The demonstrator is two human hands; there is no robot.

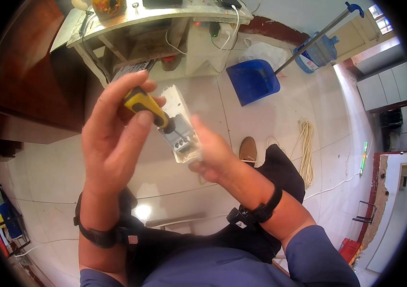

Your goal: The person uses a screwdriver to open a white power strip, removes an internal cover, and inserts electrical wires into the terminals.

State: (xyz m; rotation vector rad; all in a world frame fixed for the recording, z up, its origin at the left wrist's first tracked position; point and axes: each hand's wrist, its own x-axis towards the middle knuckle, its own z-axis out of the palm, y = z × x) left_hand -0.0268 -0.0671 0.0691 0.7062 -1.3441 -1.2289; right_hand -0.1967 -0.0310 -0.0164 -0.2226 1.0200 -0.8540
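Observation:
My left hand (110, 138) is wrapped round the yellow and black handle of a screwdriver (148, 106). The screwdriver slants down to the right, its thin shaft reaching over a grey insert (180, 124) with a row of dark round terminals at its near end. That insert sits in a long white plastic electrical housing (174, 97), which is tilted in the air above the floor. Gripping the housing's right side and near end is my right hand (215, 153), slightly blurred. Exactly where the screwdriver tip touches is hard to make out.
Ahead stands a worn workbench (165, 13) with cables and a jar on it. To the right are a blue dustpan (256, 81) with a long handle, a large water bottle (316, 52) and a coiled cream cable (307, 153) on the tiles. A brown wooden cabinet (26, 81) stands left.

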